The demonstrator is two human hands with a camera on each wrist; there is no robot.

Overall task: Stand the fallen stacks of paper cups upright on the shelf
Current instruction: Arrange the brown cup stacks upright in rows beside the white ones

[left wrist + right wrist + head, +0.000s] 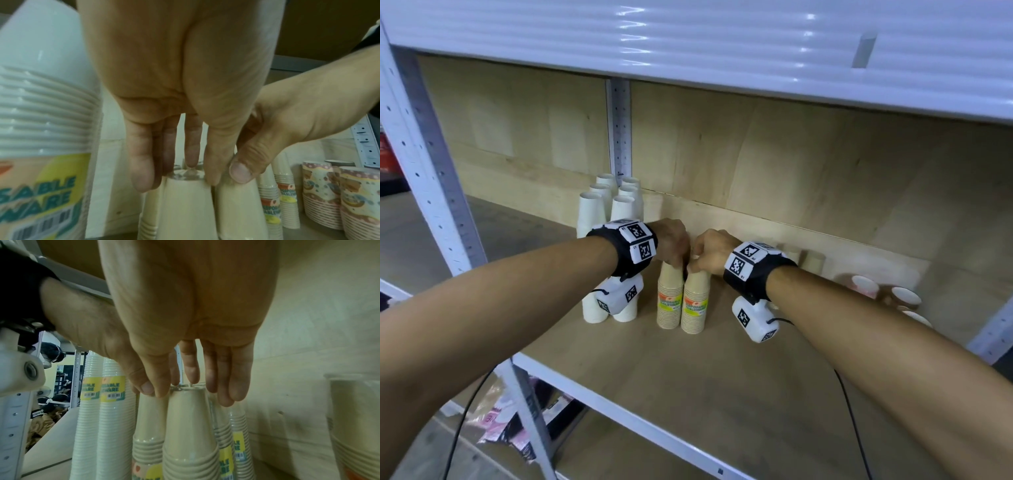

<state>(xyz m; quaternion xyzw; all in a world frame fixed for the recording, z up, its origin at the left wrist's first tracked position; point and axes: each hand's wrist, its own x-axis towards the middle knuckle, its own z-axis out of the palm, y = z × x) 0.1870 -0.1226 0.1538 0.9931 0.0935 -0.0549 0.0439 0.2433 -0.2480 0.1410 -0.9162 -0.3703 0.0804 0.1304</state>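
Labels on two upright tan cup stacks [682, 298], nearest the shelf [626, 363] front edge, read partly "SABLE WARE"; left hand [671, 241] pinches the left stack's top, right hand [710, 251] pinches the right one's, the hands nearly touching. White cup stacks [599, 219] stand toward the back edge; patterned cups [893, 296] lie at the right

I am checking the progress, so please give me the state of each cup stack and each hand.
Left brown cup stack: upright, left hand grips its top.
Right brown cup stack: upright, right hand grips its top.
White cup stacks: upright.
Patterned cup stacks: lying down.
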